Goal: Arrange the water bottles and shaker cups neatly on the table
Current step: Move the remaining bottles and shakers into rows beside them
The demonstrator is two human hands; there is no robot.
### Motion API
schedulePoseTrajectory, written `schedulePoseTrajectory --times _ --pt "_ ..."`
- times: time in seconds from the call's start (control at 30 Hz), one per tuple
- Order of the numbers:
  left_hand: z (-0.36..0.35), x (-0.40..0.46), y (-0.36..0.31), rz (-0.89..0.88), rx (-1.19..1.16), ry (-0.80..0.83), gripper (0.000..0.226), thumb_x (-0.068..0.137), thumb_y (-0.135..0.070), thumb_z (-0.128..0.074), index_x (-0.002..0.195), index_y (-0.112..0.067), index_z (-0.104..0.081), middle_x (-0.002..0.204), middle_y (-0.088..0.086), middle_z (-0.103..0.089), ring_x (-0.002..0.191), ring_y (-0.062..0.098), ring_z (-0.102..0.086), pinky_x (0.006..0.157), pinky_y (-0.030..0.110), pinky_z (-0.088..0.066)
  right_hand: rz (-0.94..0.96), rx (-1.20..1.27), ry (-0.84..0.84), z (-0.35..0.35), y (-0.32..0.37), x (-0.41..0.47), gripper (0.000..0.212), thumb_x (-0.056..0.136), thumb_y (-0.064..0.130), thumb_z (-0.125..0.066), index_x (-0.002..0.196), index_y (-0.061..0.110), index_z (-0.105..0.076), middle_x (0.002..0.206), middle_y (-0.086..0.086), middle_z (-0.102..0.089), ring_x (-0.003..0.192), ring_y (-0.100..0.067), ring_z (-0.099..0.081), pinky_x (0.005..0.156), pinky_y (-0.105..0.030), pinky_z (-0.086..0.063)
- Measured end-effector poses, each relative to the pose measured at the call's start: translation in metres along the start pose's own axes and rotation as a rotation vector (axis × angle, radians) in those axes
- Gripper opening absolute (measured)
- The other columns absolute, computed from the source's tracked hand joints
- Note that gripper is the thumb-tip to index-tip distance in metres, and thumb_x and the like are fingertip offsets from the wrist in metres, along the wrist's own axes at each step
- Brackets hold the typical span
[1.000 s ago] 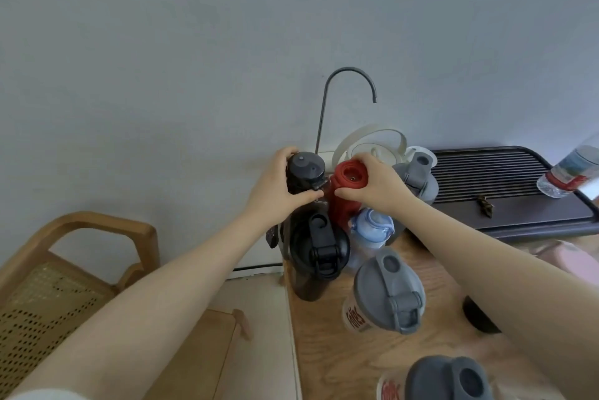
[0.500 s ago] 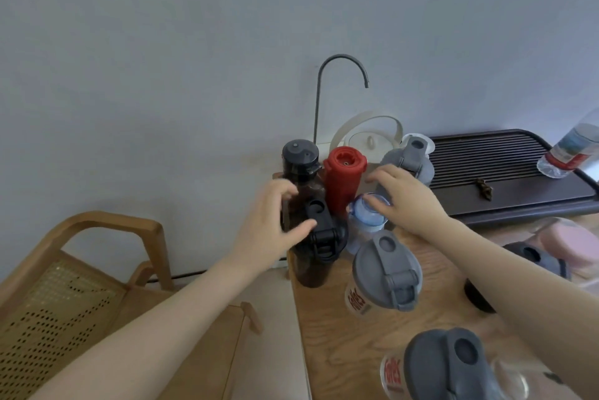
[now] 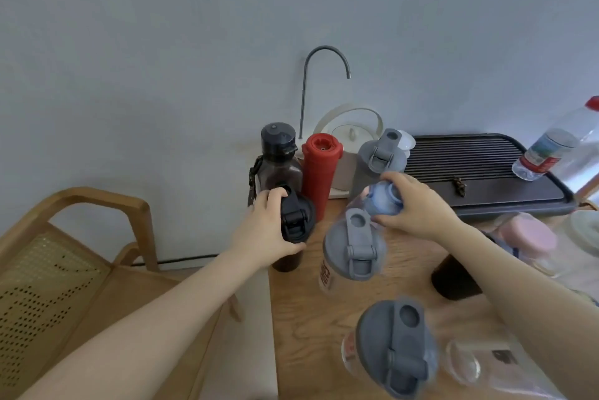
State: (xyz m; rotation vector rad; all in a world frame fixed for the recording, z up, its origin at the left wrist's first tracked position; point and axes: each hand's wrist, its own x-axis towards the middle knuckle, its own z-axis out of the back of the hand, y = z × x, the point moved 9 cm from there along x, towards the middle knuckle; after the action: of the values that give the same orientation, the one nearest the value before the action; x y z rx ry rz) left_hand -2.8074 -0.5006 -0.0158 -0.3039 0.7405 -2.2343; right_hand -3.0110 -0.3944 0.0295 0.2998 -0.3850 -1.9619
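Observation:
My left hand (image 3: 265,231) grips the black flip lid of a dark shaker cup (image 3: 293,227) at the table's left edge. My right hand (image 3: 418,205) is closed around the pale blue cap of a small clear bottle (image 3: 379,202). Behind them, against the wall, stand a dark smoky bottle (image 3: 278,153), a red bottle (image 3: 321,166) and a grey-lidded bottle (image 3: 379,156). Nearer to me stand two clear shaker cups with grey lids (image 3: 355,247) (image 3: 395,357). A dark cup (image 3: 453,279) is partly hidden under my right forearm.
A black slatted tray (image 3: 470,172) lies at the back right with a clear plastic bottle (image 3: 564,146) leaning over it. A white kettle (image 3: 348,140) and a curved spout (image 3: 324,69) stand by the wall. A pink-lidded container (image 3: 525,234) sits right. A wooden chair (image 3: 81,253) stands left of the table (image 3: 308,318).
Both hands left the tops of the dark smoky bottle and red bottle, pulled back toward me, and closed on the black-lidded shaker cup and the blue-capped bottle.

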Motion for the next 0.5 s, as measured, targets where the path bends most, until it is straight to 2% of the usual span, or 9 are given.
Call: schedulePoseTrajectory --times 0.1,0.17,0.3,0.4,0.5 --pt "0.003 -0.010 0.000 0.053 -0.037 -0.070 0.088 0.060 -0.034 -0.080 0.127 -0.019 -0.026 0.132 0.011 -0.034 0.114 0.028 -0.044 0.090 0.034 -0.043 0.004 0.001 -0.075 0.027 -0.013 -0.019 0.067 0.069 0.039 -0.074 0.126 0.021 -0.043 0.119 -0.002 -0.055 0.103 -0.023 -0.055 0.087 -0.039 -0.048" --pt "0.006 -0.016 -0.002 0.081 -0.042 -0.107 0.087 0.058 -0.034 -0.081 0.125 -0.020 -0.027 0.129 0.011 -0.038 0.110 0.027 -0.047 0.087 0.034 -0.045 0.011 -0.110 0.022 0.020 -0.016 -0.027 0.068 0.069 0.044 -0.072 0.126 0.021 -0.042 0.117 -0.001 -0.054 0.101 -0.022 -0.055 0.083 -0.037 -0.048" --pt "0.003 -0.041 -0.006 0.143 -0.068 -0.135 0.084 0.057 -0.032 -0.082 0.121 -0.022 -0.028 0.123 0.008 -0.042 0.102 0.023 -0.049 0.079 0.030 -0.046 0.085 -0.402 0.334 -0.031 -0.025 -0.046 0.066 0.073 0.047 -0.069 0.125 0.020 -0.039 0.120 -0.002 -0.052 0.105 -0.025 -0.056 0.079 -0.036 -0.048" --pt "0.002 -0.073 -0.017 0.156 -0.088 -0.146 0.078 0.059 -0.031 -0.081 0.115 -0.026 -0.028 0.112 0.000 -0.043 0.092 0.016 -0.049 0.063 0.017 -0.042 0.120 -0.433 0.392 -0.041 -0.029 -0.048 0.057 0.077 0.037 -0.070 0.120 0.015 -0.039 0.120 -0.006 -0.050 0.107 -0.029 -0.056 0.074 -0.037 -0.044" --pt "0.002 -0.102 -0.032 0.165 -0.040 -0.173 0.072 0.057 -0.032 -0.081 0.110 -0.026 -0.031 0.103 -0.004 -0.043 0.085 0.013 -0.049 0.058 0.015 -0.036 0.179 -0.552 0.473 -0.044 -0.029 -0.049 0.061 0.076 0.029 -0.071 0.124 0.015 -0.036 0.121 -0.008 -0.049 0.107 -0.031 -0.057 0.072 -0.036 -0.045"
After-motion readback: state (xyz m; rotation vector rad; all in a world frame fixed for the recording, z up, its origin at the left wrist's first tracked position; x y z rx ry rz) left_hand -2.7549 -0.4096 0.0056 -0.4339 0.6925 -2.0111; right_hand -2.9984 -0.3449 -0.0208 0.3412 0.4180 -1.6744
